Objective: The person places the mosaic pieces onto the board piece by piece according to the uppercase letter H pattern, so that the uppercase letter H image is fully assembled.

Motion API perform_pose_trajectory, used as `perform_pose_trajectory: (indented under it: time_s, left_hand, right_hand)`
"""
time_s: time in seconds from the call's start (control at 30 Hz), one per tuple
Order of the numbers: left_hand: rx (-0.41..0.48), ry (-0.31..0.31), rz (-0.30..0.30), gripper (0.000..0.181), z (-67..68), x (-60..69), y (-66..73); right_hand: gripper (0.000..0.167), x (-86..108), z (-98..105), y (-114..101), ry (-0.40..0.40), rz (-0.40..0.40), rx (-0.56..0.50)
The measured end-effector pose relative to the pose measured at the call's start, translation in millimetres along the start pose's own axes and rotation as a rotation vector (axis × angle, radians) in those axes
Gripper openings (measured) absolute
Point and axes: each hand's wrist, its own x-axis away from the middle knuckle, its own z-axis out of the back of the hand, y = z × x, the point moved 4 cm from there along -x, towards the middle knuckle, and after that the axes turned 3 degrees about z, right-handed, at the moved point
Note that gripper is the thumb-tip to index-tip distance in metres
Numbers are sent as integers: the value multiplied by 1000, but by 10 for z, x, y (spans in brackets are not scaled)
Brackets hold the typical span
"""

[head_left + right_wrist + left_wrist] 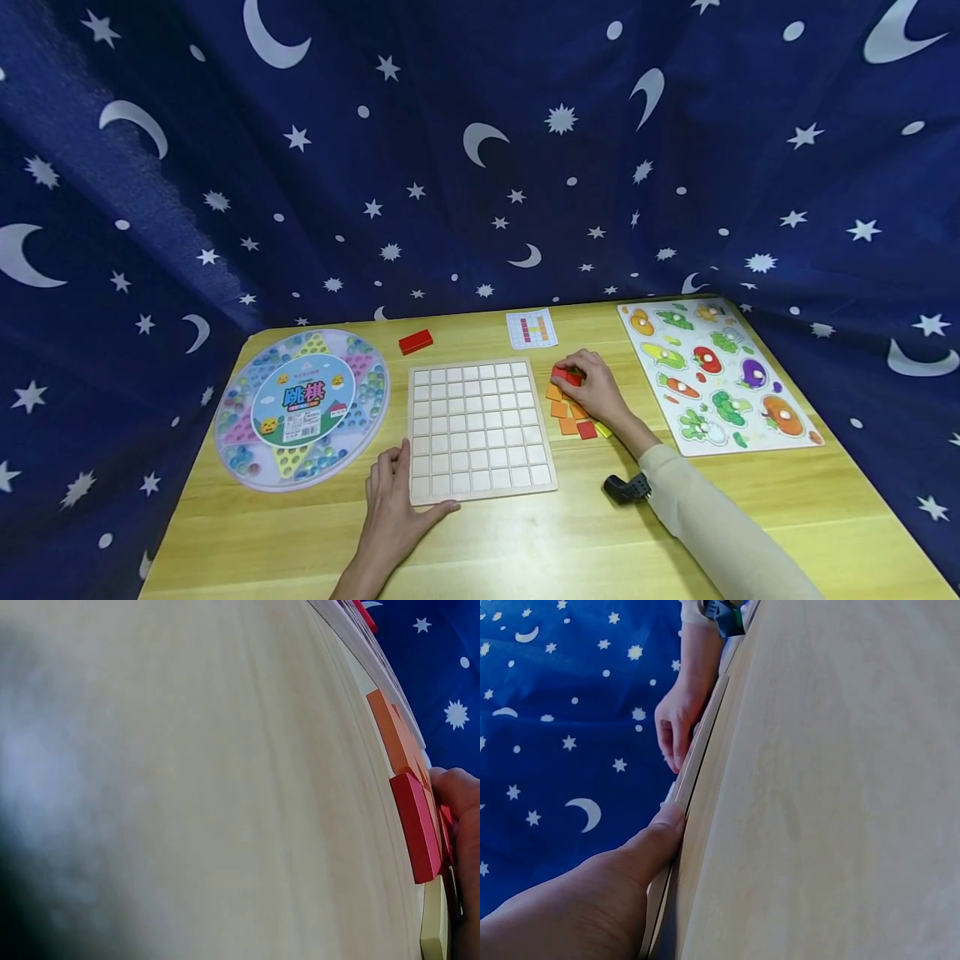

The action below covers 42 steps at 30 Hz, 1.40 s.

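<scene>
A square wooden grid board (480,429) with rows of shallow cells lies in the middle of the table. My left hand (393,508) rests at its near left corner, index finger along the left edge and thumb on the near edge; in the left wrist view the thumb (667,816) presses the board's side. Right of the board is a loose cluster of orange tiles (558,409), with a red tile (587,430) and a yellow tile (603,429) by them. Over the cluster's far end, my right hand (596,387) pinches a red square tile (573,379); its fingertips partly cover it.
Behind the board lie a red block (416,342) and a patterned grid card (532,329). A round Chinese checkers set (303,408) stands left, and a vegetable puzzle board (716,379) lies right. A starry blue curtain (480,208) hangs behind the table.
</scene>
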Motion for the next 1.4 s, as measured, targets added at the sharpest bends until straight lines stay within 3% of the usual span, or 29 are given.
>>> perform_pose_trajectory:
  time_s: [0.43, 1.07, 1.27, 1.4]
  left_hand:
    - [-4, 19, -23, 123, -6, 11, -3]
    - [37, -20, 68, 120, 1, 46, -11]
    - [27, -5, 51, 120, 9, 65, -4]
    - [41, -3, 32, 119, -6, -14, 15]
  right_hand:
    - [23, -1, -10, -5, 16, 13, 3]
    - [23, 13, -56, -43, 23, 48, 12]
    - [23, 13, -74, -55, 24, 93, 23]
    - [24, -33, -22, -75, 45, 121, 38]
